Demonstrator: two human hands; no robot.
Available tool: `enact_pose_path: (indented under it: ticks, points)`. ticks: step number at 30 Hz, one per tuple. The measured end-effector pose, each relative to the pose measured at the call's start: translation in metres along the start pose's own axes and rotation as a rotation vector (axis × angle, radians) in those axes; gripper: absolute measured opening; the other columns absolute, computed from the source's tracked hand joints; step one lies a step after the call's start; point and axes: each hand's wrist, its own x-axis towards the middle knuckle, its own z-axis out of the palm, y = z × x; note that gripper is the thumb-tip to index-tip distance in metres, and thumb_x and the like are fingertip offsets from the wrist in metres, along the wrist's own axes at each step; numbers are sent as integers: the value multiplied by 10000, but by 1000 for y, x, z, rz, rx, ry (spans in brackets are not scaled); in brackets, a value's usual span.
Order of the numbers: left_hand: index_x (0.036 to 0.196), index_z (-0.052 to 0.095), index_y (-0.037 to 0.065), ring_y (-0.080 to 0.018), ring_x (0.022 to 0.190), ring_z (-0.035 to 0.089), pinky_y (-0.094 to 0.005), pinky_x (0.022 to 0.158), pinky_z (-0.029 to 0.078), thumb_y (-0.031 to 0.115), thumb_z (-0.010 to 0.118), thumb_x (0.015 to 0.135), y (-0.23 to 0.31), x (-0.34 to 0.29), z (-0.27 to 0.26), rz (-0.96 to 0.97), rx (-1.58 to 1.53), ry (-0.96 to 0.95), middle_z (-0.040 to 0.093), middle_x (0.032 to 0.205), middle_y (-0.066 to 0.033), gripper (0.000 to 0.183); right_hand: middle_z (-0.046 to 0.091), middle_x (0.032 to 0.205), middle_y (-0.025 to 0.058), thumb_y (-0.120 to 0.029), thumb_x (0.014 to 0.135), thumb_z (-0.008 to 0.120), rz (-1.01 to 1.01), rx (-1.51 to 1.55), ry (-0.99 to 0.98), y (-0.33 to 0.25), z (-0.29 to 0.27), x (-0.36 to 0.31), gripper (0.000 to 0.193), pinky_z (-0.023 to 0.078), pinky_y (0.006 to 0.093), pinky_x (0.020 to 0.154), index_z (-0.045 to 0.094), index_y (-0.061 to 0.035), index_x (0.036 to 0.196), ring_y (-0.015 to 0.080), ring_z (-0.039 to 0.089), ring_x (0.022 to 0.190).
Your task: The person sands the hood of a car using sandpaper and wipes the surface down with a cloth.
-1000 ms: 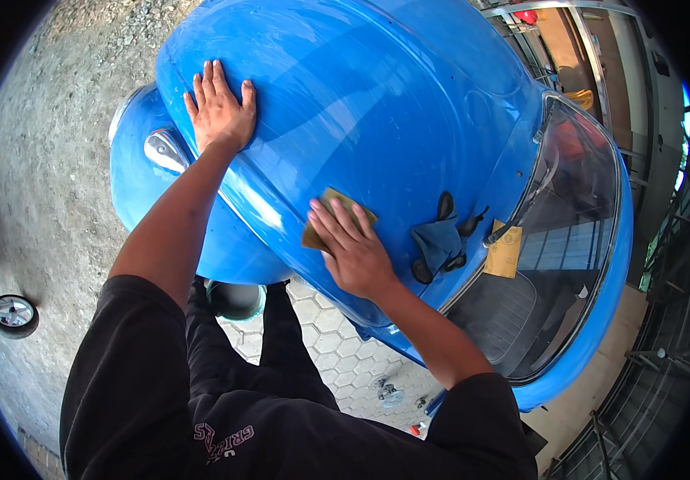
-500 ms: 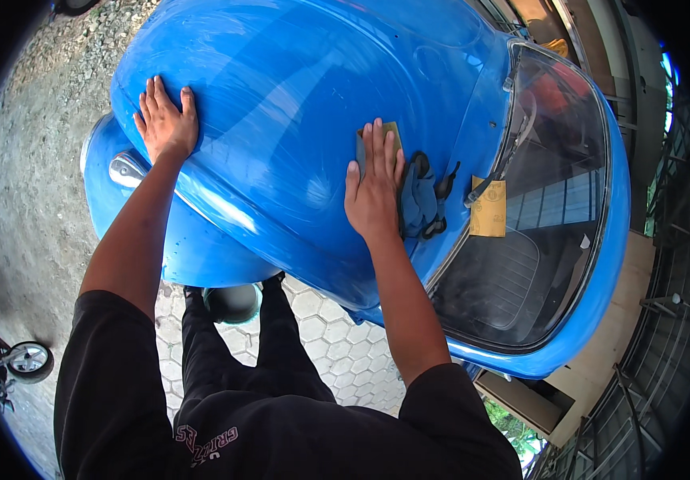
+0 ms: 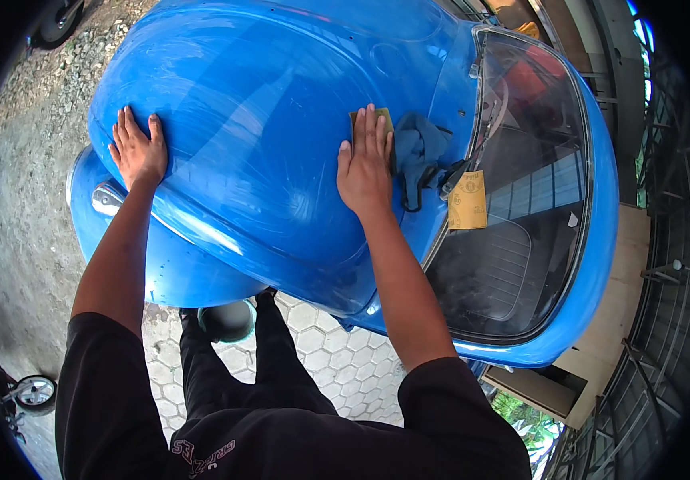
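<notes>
Cloth [image 3: 423, 144] is shifted across the hood [image 3: 281, 100]; sandpaper [image 3: 386, 113] is pressed under the flattened right hand [image 3: 366, 178], the splayed left hand [image 3: 139, 154] apparently braced.

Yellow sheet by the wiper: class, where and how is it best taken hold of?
The yellow sheet is probably best pinched at its lower edge, with the right hand coming from the person's side: it looks thin and flat, and the wiper lies at its upper left, leaving that edge free.
</notes>
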Motion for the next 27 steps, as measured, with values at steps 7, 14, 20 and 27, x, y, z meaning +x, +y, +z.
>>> enact_pose_path:
  ticks: [7, 14, 20, 27]
  points:
    - [1946, 269, 177, -297, 1881, 188, -568, 1528, 104, 711, 393, 1238, -15, -1, -11, -27, 17, 0, 277, 2021, -57, 895, 251, 2004, 232, -296, 1280, 411, -93, 83, -164, -26, -24, -143, 725, 195, 598, 1510, 267, 17, 1917, 460, 234, 1852]
    - [1949, 261, 189, -295, 1876, 204, -559, 1527, 112, 723, 377, 1243, -2, -1, -5, -27, 16, -13, 265, 2025, -51, 893, 263, 1988, 265, -255, 1272, 438, -154, 178, 2, 7, -1, 28, 718, 225, 590, 1513, 275, 65, 1894, 479, 240, 1844]
    - [1945, 272, 179, -292, 1880, 193, -553, 1531, 100, 713, 396, 1237, -16, 2, -10, -37, 20, -1, 273, 2024, -46, 895, 263, 1990, 262, -251, 1244, 511, -170, 189, -128, -30, -17, -87, 749, 202, 593, 1514, 292, 52, 1893, 475, 229, 1849]
    - [1944, 271, 171, -290, 1880, 195, -550, 1530, 98, 706, 395, 1240, -16, 1, -14, -29, 25, 0, 282, 2019, -53, 893, 271, 2007, 192, -264, 1246, 510, -267, 198, -165, -44, -17, -111, 744, 206, 580, 1512, 297, -27, 1918, 425, 253, 1853]
